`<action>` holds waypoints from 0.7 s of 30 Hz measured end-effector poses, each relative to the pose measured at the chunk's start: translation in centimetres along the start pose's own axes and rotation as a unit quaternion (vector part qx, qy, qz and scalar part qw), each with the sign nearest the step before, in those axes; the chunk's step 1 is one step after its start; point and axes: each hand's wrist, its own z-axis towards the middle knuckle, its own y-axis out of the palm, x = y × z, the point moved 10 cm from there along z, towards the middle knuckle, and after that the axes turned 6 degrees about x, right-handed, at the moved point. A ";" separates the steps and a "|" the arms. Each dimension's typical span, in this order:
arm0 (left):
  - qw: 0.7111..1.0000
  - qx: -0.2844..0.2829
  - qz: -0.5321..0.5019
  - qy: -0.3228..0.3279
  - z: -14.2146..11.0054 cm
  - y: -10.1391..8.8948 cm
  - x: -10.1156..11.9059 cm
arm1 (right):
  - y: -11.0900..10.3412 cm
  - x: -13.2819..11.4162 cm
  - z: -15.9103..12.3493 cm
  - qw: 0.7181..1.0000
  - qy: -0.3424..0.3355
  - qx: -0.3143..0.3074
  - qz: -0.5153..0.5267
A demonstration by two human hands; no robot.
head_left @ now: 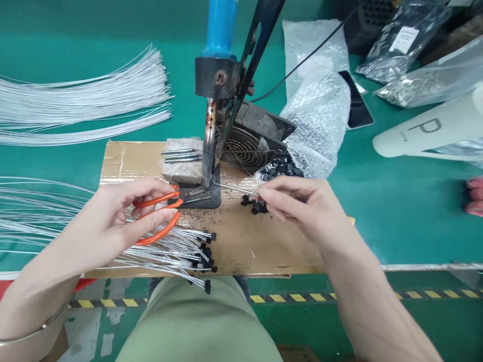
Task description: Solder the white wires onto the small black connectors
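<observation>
My left hand (113,216) is closed round orange-handled pliers (160,216), whose jaws point at the tip of a fixed soldering iron (209,146). My right hand (298,201) pinches a thin silver rod (236,188) and holds its end at the iron tip. A small heap of black caps (255,205) lies just under my right fingers. Below the pliers, thin wires with black capped ends (202,251) lie fanned over a cardboard sheet (241,241).
A black fan (249,143) sits behind the iron, with more black caps (281,167) beside it. Bundles of white wires (83,100) lie at the left. Bubble wrap (317,100), a phone (356,103), silver bags and a white object (433,130) fill the right side.
</observation>
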 end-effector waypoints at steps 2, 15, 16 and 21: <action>0.999 0.003 -0.033 -0.005 0.3 -0.1 0.2 | 1.0 0.6 1.0 0.995 0.049 -0.086 -0.001; 0.996 -0.062 -0.055 -0.038 0.6 0.3 0.0 | 0.8 -5.0 -1.5 0.748 -0.466 0.093 -0.463; 0.996 -0.070 -0.048 -0.041 0.6 0.4 -0.1 | 0.9 -4.9 -1.8 0.734 -0.488 0.102 -0.461; 0.996 -0.082 -0.011 -0.038 0.0 1.0 -0.5 | 1.2 -5.0 -2.3 0.706 -0.524 0.129 -0.459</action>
